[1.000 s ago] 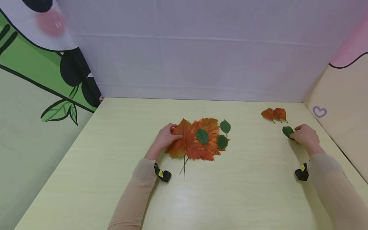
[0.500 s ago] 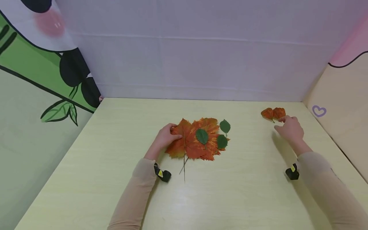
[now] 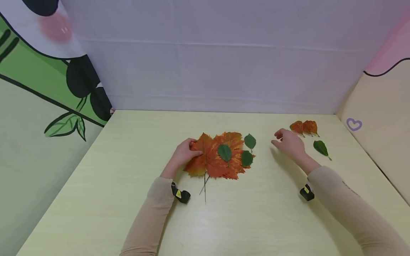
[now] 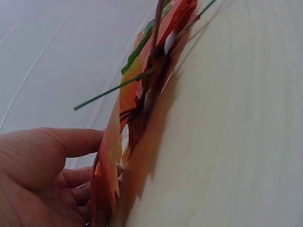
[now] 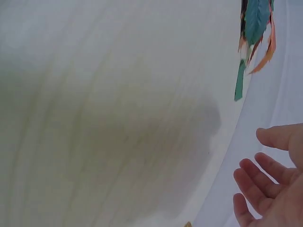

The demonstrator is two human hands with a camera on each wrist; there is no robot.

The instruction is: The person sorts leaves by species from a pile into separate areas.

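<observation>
My left hand (image 3: 184, 153) grips the left edge of a pile of large orange maple leaves (image 3: 214, 164). In the left wrist view its thumb (image 4: 80, 143) lies on the upper side, with the other fingers partly hidden behind the leaf. One small green leaf (image 3: 224, 152) lies on the pile. Two others, an upper green leaf (image 3: 250, 141) and a lower green leaf (image 3: 247, 158), are at its right edge. Over the table between the pile and the right-hand leaves, my right hand (image 3: 290, 145) has parted, relaxed fingers and holds nothing.
Small orange-brown leaves (image 3: 309, 127) lie in a row at the table's back right. Just in front of them is a single green leaf (image 3: 321, 148). A pale cloth wall (image 3: 224, 74) closes off the back of the light wooden table (image 3: 256, 217).
My right hand has let go of the green leaf at the right, which now lies on the table, and has moved left towards the pile. The left hand has kept its place.
</observation>
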